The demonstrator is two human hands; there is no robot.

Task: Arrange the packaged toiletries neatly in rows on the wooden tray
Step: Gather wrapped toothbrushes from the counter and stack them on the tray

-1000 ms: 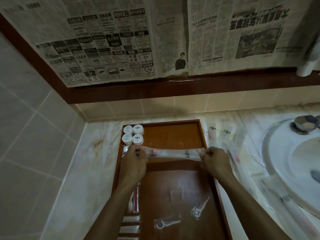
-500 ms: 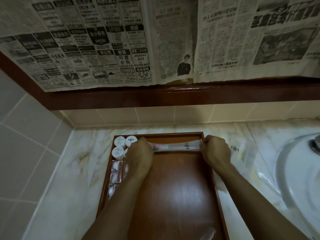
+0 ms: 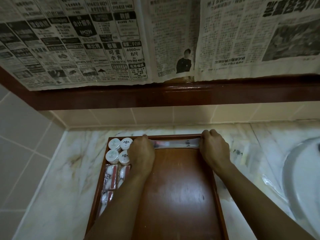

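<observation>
A wooden tray (image 3: 176, 196) lies on the marble counter in front of me. A long clear packet (image 3: 174, 143) stretches across the tray's far end, just inside the back rim. My left hand (image 3: 141, 151) grips its left end and my right hand (image 3: 214, 146) pinches its right end. Several small white round jars (image 3: 119, 151) stand in the tray's far left corner. Below them, clear packets with red and white contents (image 3: 112, 177) lie in a column along the left side, partly hidden by my left forearm.
More clear packets (image 3: 242, 155) lie on the marble counter (image 3: 60, 170) right of the tray. A white sink basin (image 3: 301, 179) curves in at the right edge. A tiled wall and a dark wooden ledge (image 3: 173, 94) with newspaper above close off the back.
Both hands carried the long packet from the tray's middle to its far end. The view shifted toward the back of the counter.
</observation>
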